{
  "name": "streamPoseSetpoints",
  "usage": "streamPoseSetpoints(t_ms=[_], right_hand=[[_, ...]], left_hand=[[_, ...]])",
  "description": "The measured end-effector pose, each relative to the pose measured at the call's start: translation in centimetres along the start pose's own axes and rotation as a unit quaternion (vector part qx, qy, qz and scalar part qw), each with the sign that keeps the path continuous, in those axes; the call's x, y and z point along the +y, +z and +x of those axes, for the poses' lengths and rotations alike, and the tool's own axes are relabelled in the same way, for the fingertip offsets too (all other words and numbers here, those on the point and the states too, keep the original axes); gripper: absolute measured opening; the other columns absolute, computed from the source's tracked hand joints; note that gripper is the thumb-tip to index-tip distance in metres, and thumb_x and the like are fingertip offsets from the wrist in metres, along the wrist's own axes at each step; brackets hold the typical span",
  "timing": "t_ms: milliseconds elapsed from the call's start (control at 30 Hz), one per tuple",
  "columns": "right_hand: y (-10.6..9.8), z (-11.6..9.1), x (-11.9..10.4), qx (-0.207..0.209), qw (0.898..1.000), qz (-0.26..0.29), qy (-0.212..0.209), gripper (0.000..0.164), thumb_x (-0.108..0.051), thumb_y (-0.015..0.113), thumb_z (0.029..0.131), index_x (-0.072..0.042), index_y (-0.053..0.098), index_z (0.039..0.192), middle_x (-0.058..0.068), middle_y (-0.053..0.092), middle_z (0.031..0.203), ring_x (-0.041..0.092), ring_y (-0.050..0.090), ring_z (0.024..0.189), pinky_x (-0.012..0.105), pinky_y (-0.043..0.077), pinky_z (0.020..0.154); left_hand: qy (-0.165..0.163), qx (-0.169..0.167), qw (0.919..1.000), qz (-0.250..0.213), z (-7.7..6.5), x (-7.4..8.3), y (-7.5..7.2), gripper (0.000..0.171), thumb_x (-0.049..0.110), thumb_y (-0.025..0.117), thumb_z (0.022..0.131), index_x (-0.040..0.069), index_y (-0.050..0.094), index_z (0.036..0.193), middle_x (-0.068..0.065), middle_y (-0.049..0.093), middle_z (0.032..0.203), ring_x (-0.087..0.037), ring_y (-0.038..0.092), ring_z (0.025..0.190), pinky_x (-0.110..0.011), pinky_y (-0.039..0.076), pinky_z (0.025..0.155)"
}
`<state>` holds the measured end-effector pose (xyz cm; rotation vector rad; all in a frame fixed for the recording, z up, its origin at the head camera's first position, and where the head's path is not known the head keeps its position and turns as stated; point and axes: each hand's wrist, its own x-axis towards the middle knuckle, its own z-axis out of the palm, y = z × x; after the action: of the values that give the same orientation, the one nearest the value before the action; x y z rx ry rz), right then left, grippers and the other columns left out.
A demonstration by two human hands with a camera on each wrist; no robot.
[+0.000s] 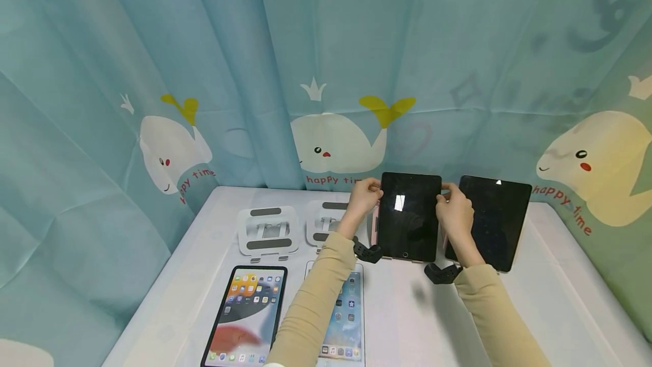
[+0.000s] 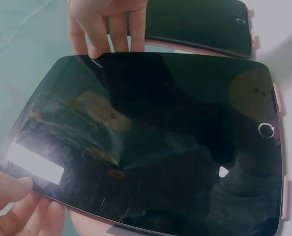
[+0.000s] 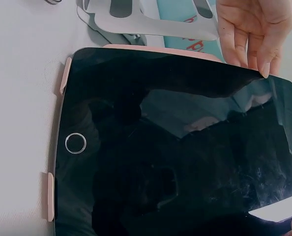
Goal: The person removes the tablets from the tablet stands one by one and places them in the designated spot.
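Note:
A black-screened tablet leans upright on a pink stand, its lower edge behind the stand's small pink lips. My left hand pinches the tablet's left edge near the top, thumb at the front and fingers behind. On the opposite edge, my right hand grips at about the same height. In the left wrist view the screen is dark with reflections, and its round home button faces the table side. Most of the pink stand is hidden behind the tablet.
To the right, another dark tablet leans on a stand. Two white stands with grey pads, one at the left and one partly behind my arm, stand on the white table. Two lit tablets, one black-framed and one white-framed, lie in front.

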<state>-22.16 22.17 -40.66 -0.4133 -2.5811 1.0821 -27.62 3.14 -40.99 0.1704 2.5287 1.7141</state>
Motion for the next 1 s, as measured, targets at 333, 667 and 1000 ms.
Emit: streamPoseSetpoints(t_ms=[333, 667, 1000], right_hand=[[-0.2, -0.1, 0.0, 0.002, 1.000, 0.010, 0.003, 0.034, -0.011, 0.046, 0.098, 0.000, 0.053, 0.129, 0.029, 0.062, 0.111, 0.043, 0.060, 0.090, 0.046, 0.043, 0.068], [-0.4, 0.0, 0.0, 0.011, 1.000, 0.025, 0.004, 0.031, -0.009, 0.049, 0.096, -0.001, 0.056, 0.125, 0.027, 0.064, 0.108, 0.042, 0.060, 0.093, 0.049, 0.043, 0.072], [-0.7, -0.4, 0.2, 0.023, 0.999, 0.048, 0.000, 0.027, -0.008, 0.051, 0.096, -0.003, 0.057, 0.122, 0.026, 0.065, 0.108, 0.041, 0.058, 0.097, 0.052, 0.040, 0.082]], left_hand=[[0.000, 0.006, 1.0000, 0.001, -0.1, 0.0, 0.0, 0.024, 0.006, 0.059, 0.093, 0.003, 0.065, 0.116, -0.014, 0.066, 0.106, -0.018, 0.064, 0.082, -0.023, 0.055, 0.068], [0.003, -0.008, 0.9996, -0.028, -0.5, 0.4, -0.4, 0.021, 0.004, 0.059, 0.092, 0.003, 0.065, 0.113, -0.014, 0.065, 0.103, -0.016, 0.061, 0.077, -0.023, 0.054, 0.066], [0.008, -0.012, 0.9990, -0.041, -1.1, 0.4, -0.6, 0.019, 0.004, 0.059, 0.092, 0.004, 0.064, 0.111, -0.013, 0.065, 0.101, -0.015, 0.060, 0.076, -0.023, 0.054, 0.066]])
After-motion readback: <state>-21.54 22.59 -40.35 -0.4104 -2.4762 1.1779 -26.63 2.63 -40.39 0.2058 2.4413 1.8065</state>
